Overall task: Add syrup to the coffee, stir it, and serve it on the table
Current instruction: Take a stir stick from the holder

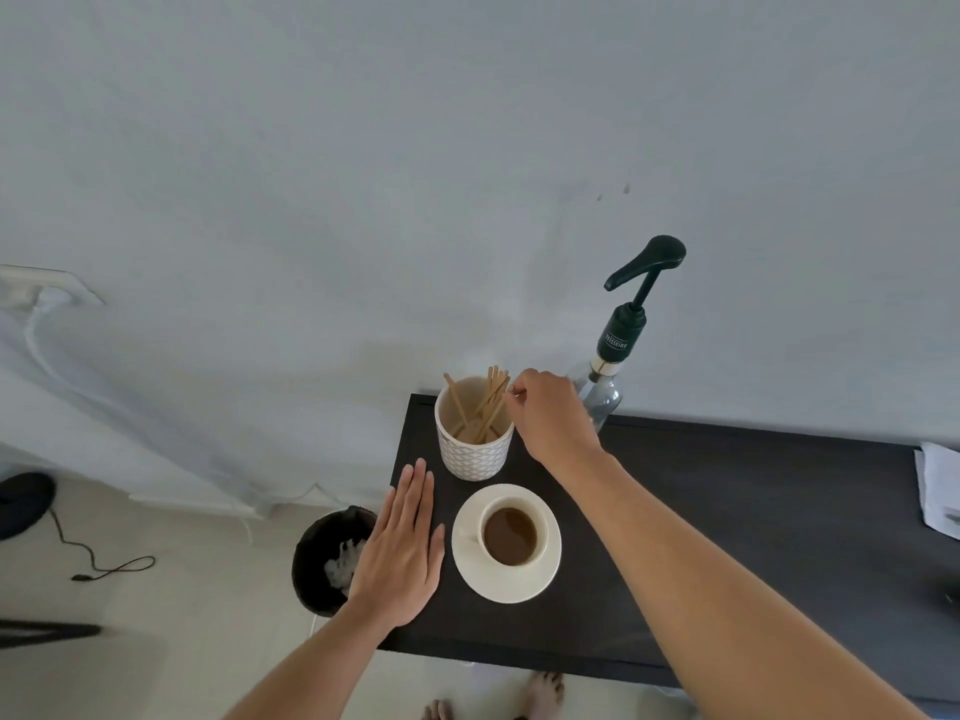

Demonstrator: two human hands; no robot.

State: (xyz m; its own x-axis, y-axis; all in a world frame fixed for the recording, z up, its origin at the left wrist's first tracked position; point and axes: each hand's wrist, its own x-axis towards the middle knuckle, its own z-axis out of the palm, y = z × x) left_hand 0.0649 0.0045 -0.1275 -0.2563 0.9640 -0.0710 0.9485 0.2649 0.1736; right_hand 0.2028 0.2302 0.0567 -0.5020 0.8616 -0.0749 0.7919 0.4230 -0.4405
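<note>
A white cup of brown coffee (511, 535) stands on a white saucer (540, 579) on the dark table (727, 511). Behind it a patterned pot (474, 454) holds several wooden stir sticks (480, 402). My right hand (550, 415) is at the pot's right rim, its fingertips pinched on the top of one stick. My left hand (402, 543) lies flat, fingers together, on the table's left edge beside the saucer. A clear syrup bottle (605, 400) with a dark pump head (647, 262) stands behind my right hand, partly hidden by it.
A black waste bin (324, 553) with crumpled paper sits on the floor left of the table. Papers (940, 491) lie at the table's far right. A cable (104, 561) runs over the floor at left. My bare feet (543, 693) show below the table's front edge.
</note>
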